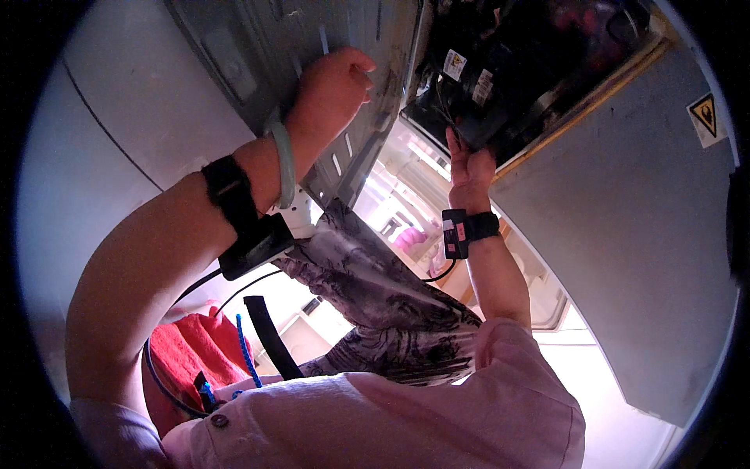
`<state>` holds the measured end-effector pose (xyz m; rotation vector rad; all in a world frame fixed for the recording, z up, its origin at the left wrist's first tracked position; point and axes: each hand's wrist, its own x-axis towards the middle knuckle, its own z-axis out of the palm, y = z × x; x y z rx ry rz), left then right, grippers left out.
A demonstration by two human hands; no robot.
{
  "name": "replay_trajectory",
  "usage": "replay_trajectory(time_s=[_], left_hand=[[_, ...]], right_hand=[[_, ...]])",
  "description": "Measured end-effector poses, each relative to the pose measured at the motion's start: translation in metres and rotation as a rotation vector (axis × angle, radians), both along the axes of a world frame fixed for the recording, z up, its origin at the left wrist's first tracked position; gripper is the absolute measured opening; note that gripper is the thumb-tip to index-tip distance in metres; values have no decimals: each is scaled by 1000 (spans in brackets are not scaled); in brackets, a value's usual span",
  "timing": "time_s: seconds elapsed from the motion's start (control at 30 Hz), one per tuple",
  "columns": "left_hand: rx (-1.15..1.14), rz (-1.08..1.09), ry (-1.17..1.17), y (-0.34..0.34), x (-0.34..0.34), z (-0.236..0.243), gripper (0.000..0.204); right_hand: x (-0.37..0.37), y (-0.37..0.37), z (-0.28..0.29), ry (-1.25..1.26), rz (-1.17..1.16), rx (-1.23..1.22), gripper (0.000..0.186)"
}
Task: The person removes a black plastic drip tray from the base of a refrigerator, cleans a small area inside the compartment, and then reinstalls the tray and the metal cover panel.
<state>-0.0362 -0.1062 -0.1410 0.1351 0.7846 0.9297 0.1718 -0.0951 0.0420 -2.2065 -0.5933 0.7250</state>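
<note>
My left hand (330, 92) is raised against a grey slotted metal panel (234, 55), fingers curled; what, if anything, they hold is unclear. A green bangle (283, 160) circles that wrist, and a strapped black device (254, 246) sits on the forearm. My right hand (469, 176) reaches up to the lower edge of a dark open compartment (531, 62) with labels and thin wires, at least one finger stretched along a black part (449, 109). A black module (457, 234) is strapped on that wrist.
A grey door-like panel (617, 258) with a warning sticker fills the right side; a pale wall (94, 187) is at left. Below are grey-patterned fabric (351, 273), a red cloth (172, 352), a black strap (269, 332) and, beyond, bright shelving (426, 203) with pink items.
</note>
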Motion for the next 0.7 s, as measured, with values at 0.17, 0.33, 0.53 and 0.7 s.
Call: replay_trajectory(time_s=[0.17,0.33,0.53,0.7], left_hand=[[11,-80,21,2,-4,7,16],[210,-126,283,-6,10,7,15],[240,-117,338,-10,-4,18,15],[217,-183,282,-17,-31,41,15]], right_hand=[[-18,-6,11,-48,-5,-6,29],[-19,-20,28,-27,26,-47,23],[-13,-25,29,40,39,-28,13],[-10,-31,25,180,-3,35,19]])
